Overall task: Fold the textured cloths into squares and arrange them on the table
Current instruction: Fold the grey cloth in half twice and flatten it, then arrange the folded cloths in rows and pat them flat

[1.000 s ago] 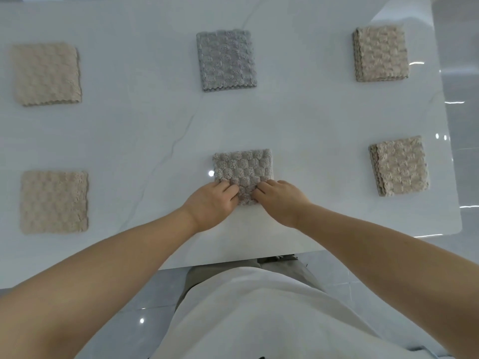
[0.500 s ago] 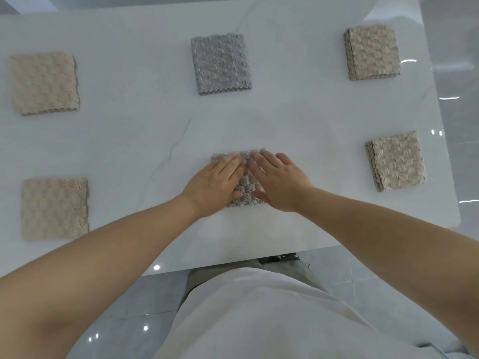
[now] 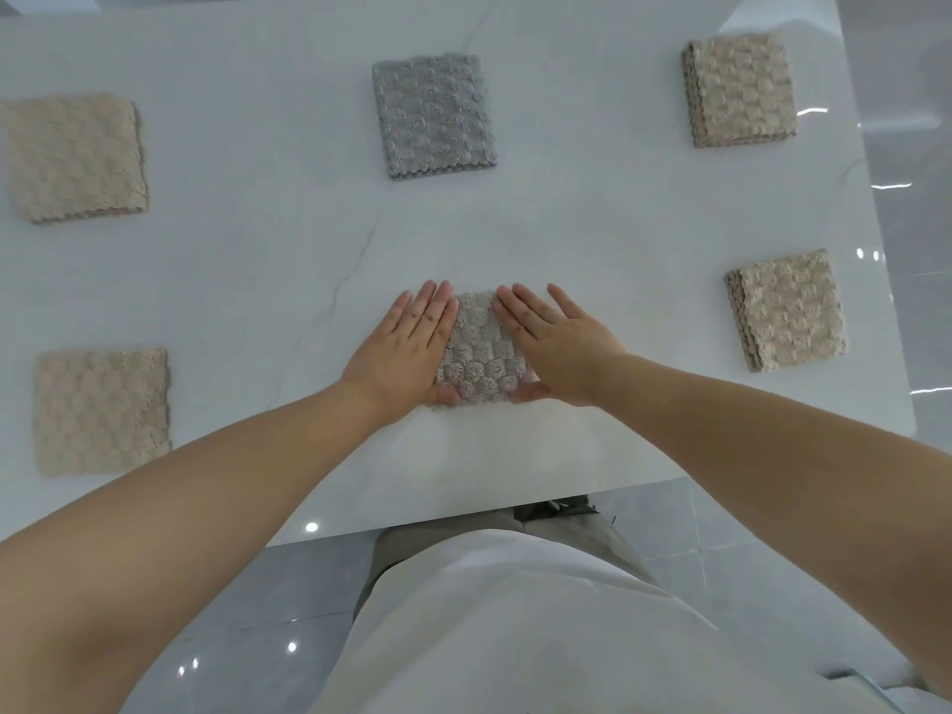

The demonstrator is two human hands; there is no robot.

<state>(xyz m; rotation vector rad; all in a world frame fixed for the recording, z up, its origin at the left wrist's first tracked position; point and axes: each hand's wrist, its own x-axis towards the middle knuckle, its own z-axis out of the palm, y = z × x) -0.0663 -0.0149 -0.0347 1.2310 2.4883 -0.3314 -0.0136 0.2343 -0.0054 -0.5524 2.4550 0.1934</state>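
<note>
A folded grey-brown textured cloth (image 3: 479, 353) lies in the middle of the white table (image 3: 592, 239), near its front edge. My left hand (image 3: 407, 347) lies flat on the cloth's left side, fingers straight and pointing away from me. My right hand (image 3: 556, 342) lies flat on its right side in the same way. Both thumbs touch the cloth's near edge. Only the strip of cloth between my hands shows.
Five other folded cloths lie spread out: a grey one (image 3: 432, 115) at the back middle, beige ones at back left (image 3: 72, 157), front left (image 3: 100, 412), back right (image 3: 742, 90) and right (image 3: 785, 309). Glossy grey floor (image 3: 906, 146) lies beyond the table's right edge.
My hands went from curled at the cloth's near edge to flat on top of it, then slid apart toward its left and right sides, uncovering the middle.
</note>
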